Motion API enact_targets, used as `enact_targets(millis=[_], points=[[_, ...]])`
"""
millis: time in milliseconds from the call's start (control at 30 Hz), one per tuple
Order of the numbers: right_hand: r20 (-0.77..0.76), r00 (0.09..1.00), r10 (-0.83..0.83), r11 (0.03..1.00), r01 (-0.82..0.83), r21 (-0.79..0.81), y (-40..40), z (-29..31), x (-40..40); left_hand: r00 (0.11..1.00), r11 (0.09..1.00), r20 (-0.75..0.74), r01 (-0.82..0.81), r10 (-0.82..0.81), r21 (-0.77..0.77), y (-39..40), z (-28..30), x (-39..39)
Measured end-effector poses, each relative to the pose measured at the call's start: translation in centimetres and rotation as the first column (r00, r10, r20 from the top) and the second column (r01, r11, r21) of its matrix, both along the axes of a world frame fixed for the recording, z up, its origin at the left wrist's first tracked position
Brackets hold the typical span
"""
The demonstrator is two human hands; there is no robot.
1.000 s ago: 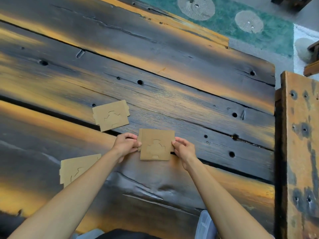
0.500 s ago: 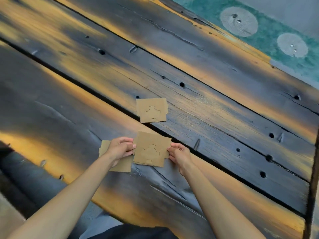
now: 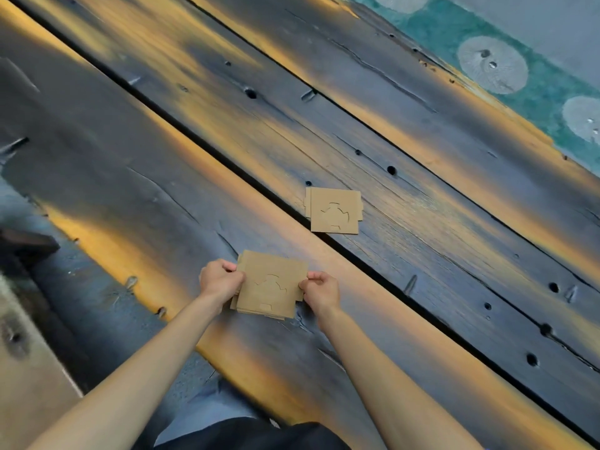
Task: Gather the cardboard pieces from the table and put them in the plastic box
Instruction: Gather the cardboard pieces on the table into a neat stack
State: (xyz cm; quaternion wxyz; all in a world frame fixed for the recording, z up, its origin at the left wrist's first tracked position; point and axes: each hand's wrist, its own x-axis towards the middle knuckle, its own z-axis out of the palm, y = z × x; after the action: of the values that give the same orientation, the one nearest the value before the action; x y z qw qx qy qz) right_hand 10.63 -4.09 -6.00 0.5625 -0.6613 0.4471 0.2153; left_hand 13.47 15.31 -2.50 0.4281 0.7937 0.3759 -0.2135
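Left hand [image 3: 220, 280]: grip pinching the cardboard stack's left edge.
Cardboard stack [image 3: 269, 285]: held between both hands, on the tabletop [image 3: 422, 261].
Right hand [image 3: 319, 289]: grip pinching the stack's right edge.
Loose cardboard piece [image 3: 334, 211]: flat, beyond the stack, rightward, apart.

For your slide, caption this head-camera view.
Both hands, left hand and right hand, grip a cardboard stack; another cardboard piece lies beyond.

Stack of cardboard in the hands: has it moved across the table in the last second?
Yes. The stack went left and nearer the person. It straddled the plank gap earlier and now sits wholly over the near plank.
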Motion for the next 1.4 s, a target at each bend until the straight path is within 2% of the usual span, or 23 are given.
enact_targets(millis=[100,233,533,933,1200,1400], points=[[-0.018,0.999,0.034,0.996,-0.035,-0.082,1.4,0.1,-0.2,1.0,1.0,-0.03,0.006,-0.007,-0.022,0.7,0.1,-0.2],[-0.025,1.0,0.003,0.994,-0.005,-0.107,2.1,0.3,-0.3,0.998,0.999,-0.054,-0.012,0.009,-0.052,1.8,-0.4,-0.1],[0.001,0.998,-0.065,0.996,0.065,-0.065,2.5,0.2,-0.2,0.997,0.982,-0.082,-0.03,0.015,-0.184,2.9,-1.6,0.7],[-0.061,0.988,-0.144,0.99,0.143,-0.02,0.4,0.7,-0.8,0.99,0.964,-0.108,0.057,-0.087,-0.259,1.4,-1.5,1.9],[-0.077,0.982,-0.172,0.982,0.165,-0.09,0.1,0.7,-0.8,0.986,0.973,-0.067,0.139,-0.153,-0.184,-1.4,-1.2,1.9],[-0.079,0.973,-0.218,0.976,0.217,-0.023,-0.6,0.8,-0.6,0.979,0.964,-0.082,0.164,-0.184,-0.211,-1.7,-1.7,2.8]])
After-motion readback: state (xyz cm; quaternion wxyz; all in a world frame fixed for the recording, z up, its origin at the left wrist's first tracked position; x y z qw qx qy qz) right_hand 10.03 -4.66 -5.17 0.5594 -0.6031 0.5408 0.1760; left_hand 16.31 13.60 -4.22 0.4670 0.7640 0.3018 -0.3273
